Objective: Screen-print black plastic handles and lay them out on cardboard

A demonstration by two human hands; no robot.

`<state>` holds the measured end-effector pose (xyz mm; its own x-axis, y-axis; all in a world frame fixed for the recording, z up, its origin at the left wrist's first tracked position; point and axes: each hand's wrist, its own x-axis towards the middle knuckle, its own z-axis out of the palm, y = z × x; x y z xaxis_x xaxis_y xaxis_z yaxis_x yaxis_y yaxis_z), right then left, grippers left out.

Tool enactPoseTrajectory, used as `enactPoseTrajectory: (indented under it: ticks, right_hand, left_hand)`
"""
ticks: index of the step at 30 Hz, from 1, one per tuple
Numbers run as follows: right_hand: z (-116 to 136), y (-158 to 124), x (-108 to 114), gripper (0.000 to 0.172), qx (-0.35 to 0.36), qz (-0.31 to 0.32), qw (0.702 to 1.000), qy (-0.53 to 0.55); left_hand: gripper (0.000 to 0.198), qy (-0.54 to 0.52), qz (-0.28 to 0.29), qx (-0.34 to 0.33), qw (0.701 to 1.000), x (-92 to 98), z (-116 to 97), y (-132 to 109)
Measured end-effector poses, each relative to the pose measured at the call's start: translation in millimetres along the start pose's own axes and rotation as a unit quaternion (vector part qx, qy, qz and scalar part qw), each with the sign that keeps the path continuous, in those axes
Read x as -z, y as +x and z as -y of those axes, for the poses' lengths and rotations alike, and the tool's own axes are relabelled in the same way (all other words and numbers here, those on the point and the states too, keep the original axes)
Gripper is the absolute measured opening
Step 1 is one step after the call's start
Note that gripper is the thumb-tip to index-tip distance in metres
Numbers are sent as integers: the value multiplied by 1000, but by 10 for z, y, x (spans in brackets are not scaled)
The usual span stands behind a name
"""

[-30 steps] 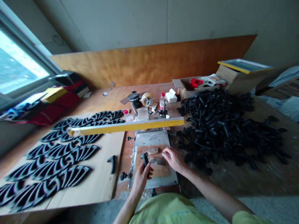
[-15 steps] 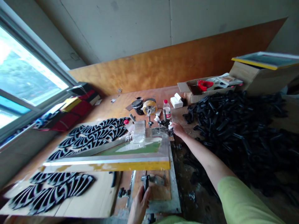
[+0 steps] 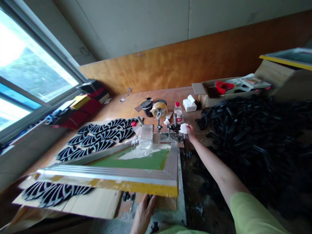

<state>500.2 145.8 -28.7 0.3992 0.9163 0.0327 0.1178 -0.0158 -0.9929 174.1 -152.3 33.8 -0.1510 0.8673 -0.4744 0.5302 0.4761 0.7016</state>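
My right hand reaches far across the bench and is closed on a small white wad beside the hinge clamp of a printing screen frame. The aluminium frame with a yellow front edge and green mesh sits tilted over a metal base plate. My left hand rests at the near edge under the frame, fingers curled on a small black part that is mostly hidden by the frame.
A large heap of black plastic parts fills the right of the bench. Printed black pieces lie in rows on a board at left. A tape roll, bottle, black pot and cardboard box stand behind.
My right hand left the base plate, reached to the far hinge and picked up the white wad. The view moved closer and the screen frame now covers the plate and most of my left hand.
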Motion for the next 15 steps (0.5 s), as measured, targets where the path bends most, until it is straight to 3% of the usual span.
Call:
enactPoseTrajectory:
  ticks: [5,9,11,15]
  right_hand:
    - [171,-431,297,32,-64,-26,980,189]
    - [380,-930,504,39,-141,32,899,413]
    - [477,-1193,522,39,-148,55,892,424]
    - [590,-1690,393,33,-167,34,905,390]
  left_hand:
    - [68,22,42,-7,999,86,-8,28]
    - [60,35,72,-42,996,129,32,20]
    - [54,50,92,-58,993,147,50,1]
    - [43,105,115,-91,984,207,48,-47]
